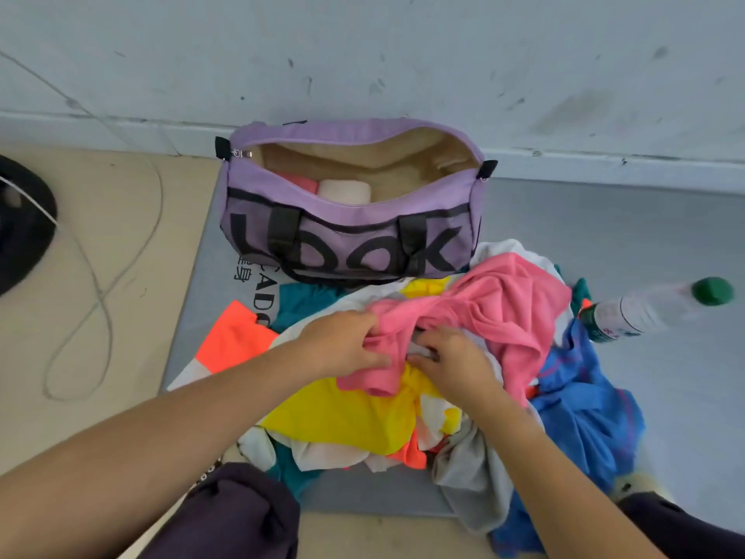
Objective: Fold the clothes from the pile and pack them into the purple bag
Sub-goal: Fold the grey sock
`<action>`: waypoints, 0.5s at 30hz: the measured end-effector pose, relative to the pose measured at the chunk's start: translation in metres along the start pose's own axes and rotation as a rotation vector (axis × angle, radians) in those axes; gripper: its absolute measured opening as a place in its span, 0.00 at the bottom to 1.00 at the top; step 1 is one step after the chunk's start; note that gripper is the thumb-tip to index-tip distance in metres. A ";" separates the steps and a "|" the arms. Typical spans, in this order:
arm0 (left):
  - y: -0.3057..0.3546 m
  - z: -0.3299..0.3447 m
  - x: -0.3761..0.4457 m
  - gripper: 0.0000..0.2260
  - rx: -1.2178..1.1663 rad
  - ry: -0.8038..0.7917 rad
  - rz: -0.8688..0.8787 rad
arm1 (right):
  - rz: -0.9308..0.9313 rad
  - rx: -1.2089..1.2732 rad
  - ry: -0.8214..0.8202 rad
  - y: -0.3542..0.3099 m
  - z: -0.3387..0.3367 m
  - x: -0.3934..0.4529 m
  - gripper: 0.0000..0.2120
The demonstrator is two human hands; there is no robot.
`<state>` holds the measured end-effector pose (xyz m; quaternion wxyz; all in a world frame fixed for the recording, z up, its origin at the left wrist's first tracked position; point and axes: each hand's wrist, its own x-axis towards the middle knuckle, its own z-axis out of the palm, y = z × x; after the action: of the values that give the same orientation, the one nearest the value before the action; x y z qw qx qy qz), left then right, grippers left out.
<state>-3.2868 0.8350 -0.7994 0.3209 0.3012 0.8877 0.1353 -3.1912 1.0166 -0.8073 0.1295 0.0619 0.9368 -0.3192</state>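
Both hands grip the pink garment [483,308] on top of the pile [363,413]: the left hand [342,340] has its fingers curled into a bunched fold, and the right hand [451,357], just beside it, curls its fingers into the same cloth. Beyond the grip, touching the pile's far edge, the purple bag [350,232] stands unzipped with a pink roll [300,182] and a pale roll [344,191] inside at its left end. Right of the hands, past blue cloth [580,401], lies a green-capped bottle [645,310].

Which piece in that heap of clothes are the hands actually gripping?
The pink garment on top of the pile: left hand and right hand both grip it. The yellow and blue ones lie untouched.
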 end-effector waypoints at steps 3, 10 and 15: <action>0.002 -0.003 -0.005 0.07 -0.084 -0.010 -0.014 | -0.005 0.150 0.138 -0.004 -0.017 -0.005 0.14; 0.055 -0.104 -0.041 0.06 -0.485 0.155 0.142 | -0.027 0.500 0.196 -0.056 -0.125 -0.037 0.11; 0.151 -0.196 -0.120 0.23 -0.542 0.036 0.320 | -0.145 0.576 0.118 -0.130 -0.214 -0.092 0.18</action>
<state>-3.2735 0.8692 -0.5269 0.3481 0.3382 0.7662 0.4211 -3.1723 1.0420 -0.5424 0.0289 0.0473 0.8155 -0.5760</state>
